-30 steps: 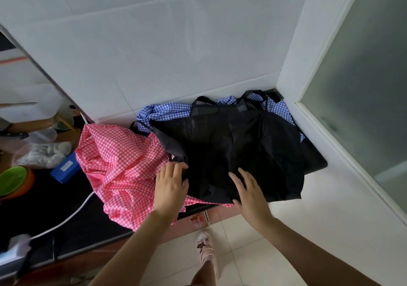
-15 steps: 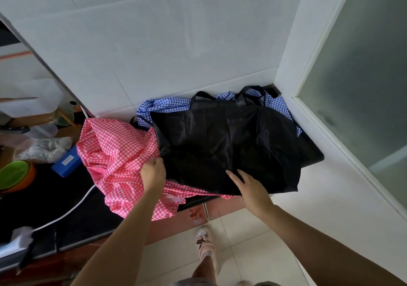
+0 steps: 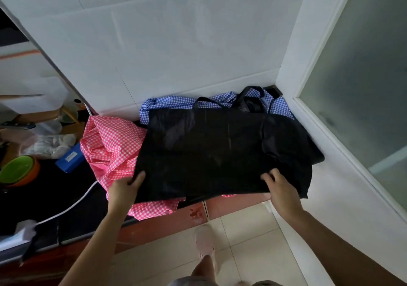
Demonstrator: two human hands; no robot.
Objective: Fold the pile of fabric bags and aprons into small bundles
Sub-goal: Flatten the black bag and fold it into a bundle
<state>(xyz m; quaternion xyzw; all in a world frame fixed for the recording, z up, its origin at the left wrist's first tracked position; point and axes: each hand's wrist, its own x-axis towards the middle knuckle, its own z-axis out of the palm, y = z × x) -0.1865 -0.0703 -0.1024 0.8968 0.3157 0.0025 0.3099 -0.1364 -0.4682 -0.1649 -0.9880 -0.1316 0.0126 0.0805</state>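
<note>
The left hand (image 3: 123, 189) grips the near left corner of a large black fabric bag (image 3: 220, 149), thumb on top and fingers tucked beneath, while the right hand (image 3: 279, 189) pinches the bag's near edge toward its right side, fingers curled into the cloth. Between them the bag is spread wide and fairly flat, its near edge at the front of the dark bench (image 3: 44, 197) and its strap handles at its far side. A crumpled pink-and-white checked fabric piece (image 3: 110, 144) lies under the bag and spills out to its left; a blue-and-white checked fabric piece (image 3: 158, 107) is bunched behind the bag against the white wall. Farther left of the bag sit a small blue box (image 3: 69, 157), a white cable (image 3: 72, 206) and a green bowl (image 3: 16, 169). No finished bundle shows anywhere, so the work looks barely begun: the black bag seems laid out for its first fold, and both checked pieces remain loose
</note>
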